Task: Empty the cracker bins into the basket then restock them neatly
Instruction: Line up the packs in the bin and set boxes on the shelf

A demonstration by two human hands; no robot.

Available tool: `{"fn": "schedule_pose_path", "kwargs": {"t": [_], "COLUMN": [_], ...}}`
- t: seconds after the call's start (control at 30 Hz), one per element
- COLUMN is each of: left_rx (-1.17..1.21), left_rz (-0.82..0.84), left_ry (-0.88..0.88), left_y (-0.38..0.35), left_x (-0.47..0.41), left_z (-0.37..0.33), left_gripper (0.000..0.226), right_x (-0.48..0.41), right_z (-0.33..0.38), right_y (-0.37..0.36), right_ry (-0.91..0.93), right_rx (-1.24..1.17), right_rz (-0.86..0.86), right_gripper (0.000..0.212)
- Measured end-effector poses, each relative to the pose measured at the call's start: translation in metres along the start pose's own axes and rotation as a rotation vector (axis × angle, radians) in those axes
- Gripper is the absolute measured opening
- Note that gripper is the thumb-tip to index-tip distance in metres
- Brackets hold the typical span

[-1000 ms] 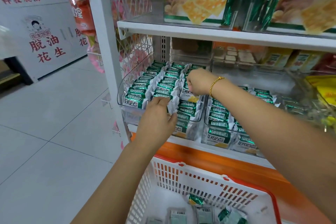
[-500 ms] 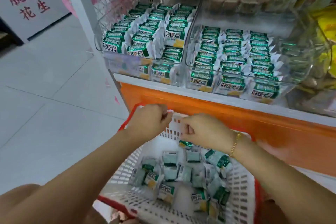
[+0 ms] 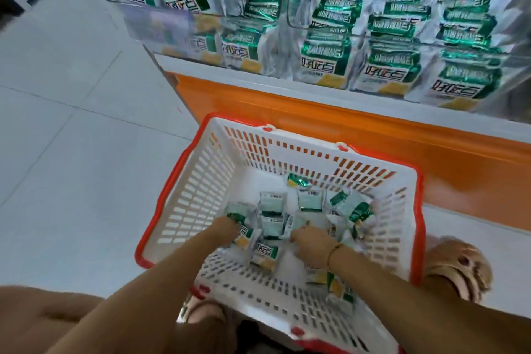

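Pale floor tiles [image 3: 71, 152] are seen at 9 o'clock, and an orange-fronted shelf [image 3: 373, 146] is seen from 12 to 3 o'clock. One clear cracker bin [image 3: 161, 20] is carried on it at 11 o'clock and a neighbouring bin [image 3: 402, 40] at 1 o'clock. Both are packed with shelved packets [image 3: 324, 57].

The white, red-rimmed basket [image 3: 201, 195] is set on the floor at centre, and a loose heap of cracker packets [image 3: 271, 207] is held in its bottom. The left hand [image 3: 227, 228] is lowered into the heap at its 8 o'clock edge, the right hand [image 3: 311, 244] at its 4 o'clock edge. Whether either grip is clamped on a packet or spread apart cannot be told, as the fingers are buried and blurred.

Brittle crackers could be crushed if the heap is pressed on. Slick foil packets could be spilled past the rim if large handfuls are carried down, and the light basket could be tipped if its wall is leaned on.
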State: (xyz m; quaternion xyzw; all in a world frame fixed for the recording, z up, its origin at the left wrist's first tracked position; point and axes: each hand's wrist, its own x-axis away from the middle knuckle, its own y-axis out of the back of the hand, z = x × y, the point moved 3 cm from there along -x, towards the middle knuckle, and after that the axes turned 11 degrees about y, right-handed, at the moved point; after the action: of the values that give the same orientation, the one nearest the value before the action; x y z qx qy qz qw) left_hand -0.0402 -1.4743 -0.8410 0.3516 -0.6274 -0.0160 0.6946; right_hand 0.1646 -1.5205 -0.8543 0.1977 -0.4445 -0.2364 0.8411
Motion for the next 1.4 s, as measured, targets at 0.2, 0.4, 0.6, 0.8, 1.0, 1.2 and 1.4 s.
{"fn": "schedule_pose_path", "kwargs": {"t": [0.2, 0.4, 0.6, 0.8, 1.0, 1.2, 1.4], "left_rx": [0.660, 1.370, 1.547, 1.588, 1.663, 1.673, 1.765], "left_rz": [0.227, 0.549, 0.559, 0.534, 0.538, 0.604, 0.596], "left_ry": [0.393, 0.660, 0.689, 0.679, 0.637, 0.527, 0.480], "left_y": [-0.025, -0.041, -0.044, -0.045, -0.043, -0.039, -0.034], "left_x": [-0.019, -0.051, -0.044, -0.051, -0.054, -0.049, -0.033], "left_z": [0.021, 0.030, 0.020, 0.019, -0.006, -0.018, -0.022], "left_gripper": [0.029, 0.007, 0.018, 0.022, 0.018, 0.017, 0.020], "right_x": [-0.013, -0.035, -0.048, -0.050, -0.033, -0.003, 0.021], "right_z": [0.012, 0.016, 0.020, 0.020, 0.015, 0.003, -0.008], "right_y": [-0.025, -0.041, -0.043, -0.039, -0.006, 0.037, 0.073], "right_ry": [0.133, 0.071, 0.022, -0.014, -0.001, -0.018, -0.078], "right_rx": [-0.046, -0.189, -0.184, -0.181, -0.106, -0.178, -0.328], "right_rz": [0.028, -0.122, -0.094, -0.044, -0.012, -0.237, -0.395], "right_gripper": [0.073, 0.057, 0.060, 0.034, 0.022, 0.023, 0.029]}}
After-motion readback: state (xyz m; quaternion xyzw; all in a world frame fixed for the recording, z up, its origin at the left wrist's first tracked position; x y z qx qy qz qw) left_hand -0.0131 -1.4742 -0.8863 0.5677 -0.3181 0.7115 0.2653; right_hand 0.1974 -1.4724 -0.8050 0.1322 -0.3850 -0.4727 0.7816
